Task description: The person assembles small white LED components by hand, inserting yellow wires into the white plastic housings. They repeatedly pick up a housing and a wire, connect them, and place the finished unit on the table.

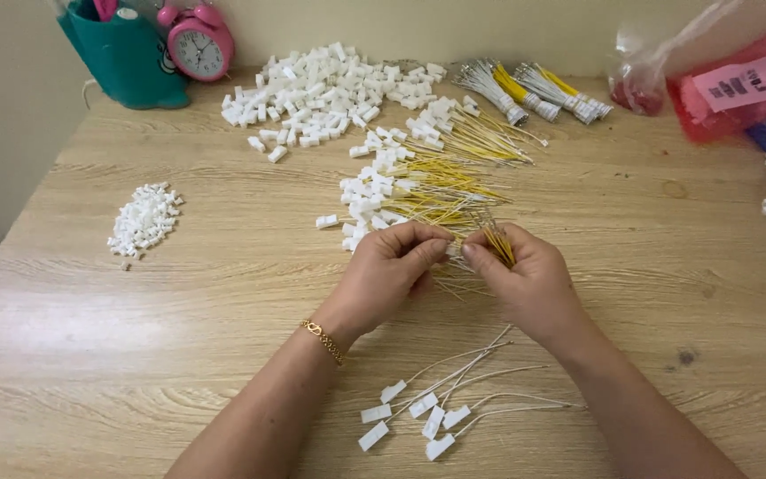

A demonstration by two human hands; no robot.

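Note:
My left hand (pixel 390 270) and my right hand (pixel 525 277) meet at the middle of the wooden table (pixel 179 310). The right hand pinches a small bunch of short yellow wires (pixel 498 241). The left hand's fingertips close on something small between the two hands; a white connector seems to sit there, mostly hidden. Just behind the hands lies a heap of yellow wires fitted with white connectors (pixel 410 191). In front of the hands lie several white wires with white connectors (pixel 436 404).
A big pile of loose white connectors (pixel 325 89) lies at the back, a smaller pile (pixel 144 219) at the left. Bundled yellow wires (pixel 529 89), a red plastic bag (pixel 738 80), a pink alarm clock (pixel 199 43) and a teal holder (pixel 126 53) line the back edge.

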